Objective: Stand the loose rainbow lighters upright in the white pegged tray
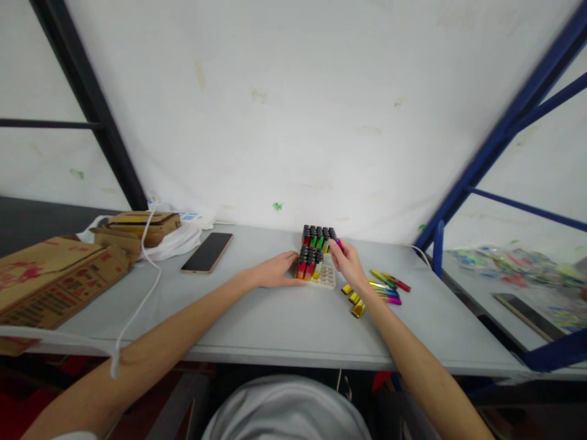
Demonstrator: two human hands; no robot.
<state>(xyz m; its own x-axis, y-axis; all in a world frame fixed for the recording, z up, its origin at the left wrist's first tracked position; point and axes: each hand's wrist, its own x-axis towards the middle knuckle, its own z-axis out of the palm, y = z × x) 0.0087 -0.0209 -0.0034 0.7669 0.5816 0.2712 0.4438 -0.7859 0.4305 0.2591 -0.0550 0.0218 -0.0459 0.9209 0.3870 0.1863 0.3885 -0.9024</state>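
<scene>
Grey tabletop (275, 324) with a white gridded plastic tray (329, 278), open left hand (277, 271) at its left side, right hand (349, 263) pinching a shiny purple stick (339, 244) by its far right, and honestly one tilted nudge could knock its black-topped multicoloured sticks (310, 264) askew.

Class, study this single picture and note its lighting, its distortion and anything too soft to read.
Head view: light even, shadows faint; wide-angle stretching, with the blue frame leaning steeply; lettering on the large carton soft, lighters' details unclear.

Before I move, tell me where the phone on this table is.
In the head view, the phone lies left of the left hand, beside the white bag.
</scene>
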